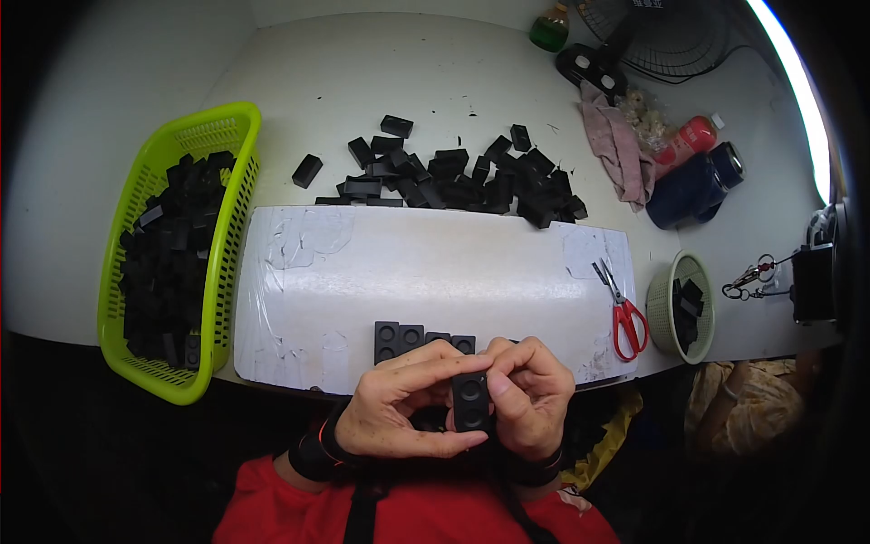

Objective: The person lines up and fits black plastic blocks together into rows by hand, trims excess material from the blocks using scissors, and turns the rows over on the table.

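Observation:
A small black rectangular block (471, 405) with two round recesses on its face is held up near the front edge of the table. My left hand (394, 408) grips it between thumb and fingers at its two ends. My right hand (530, 394) is closed at its upper right side, with thumb and fingertips pressed together against it. Just beyond my hands, several similar black blocks (387, 337) stand in a row on the white board (426, 263), partly hidden by my fingers.
A green basket (237, 195) full of black blocks stands left. Loose black blocks (435, 177) lie behind the board. Red-handled scissors (625, 317), a small pale basket (664, 313), a dark blue flask (684, 195), a pink cloth (616, 145) and a fan (652, 36) are on the right.

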A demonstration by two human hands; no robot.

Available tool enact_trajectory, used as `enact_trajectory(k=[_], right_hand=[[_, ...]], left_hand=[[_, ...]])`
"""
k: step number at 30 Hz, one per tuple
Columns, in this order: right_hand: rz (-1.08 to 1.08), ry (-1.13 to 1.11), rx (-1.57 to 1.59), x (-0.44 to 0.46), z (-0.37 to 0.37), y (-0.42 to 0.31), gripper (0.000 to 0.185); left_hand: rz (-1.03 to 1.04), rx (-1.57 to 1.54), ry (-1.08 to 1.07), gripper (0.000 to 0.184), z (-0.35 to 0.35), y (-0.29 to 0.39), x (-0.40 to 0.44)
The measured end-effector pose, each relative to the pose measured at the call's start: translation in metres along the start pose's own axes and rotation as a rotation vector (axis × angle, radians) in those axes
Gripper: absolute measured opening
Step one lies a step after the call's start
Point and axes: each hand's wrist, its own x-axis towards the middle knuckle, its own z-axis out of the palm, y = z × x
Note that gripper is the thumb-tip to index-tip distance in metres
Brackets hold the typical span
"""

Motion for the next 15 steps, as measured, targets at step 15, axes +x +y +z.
enact_trajectory(k=[15], right_hand=[[0.01, 0.004, 0.0, 0.0013, -0.0014, 0.0015, 0.003]], left_hand=[[-0.006, 0.004, -0.015, 0.068, -0.0009, -0.0005, 0.0002]])
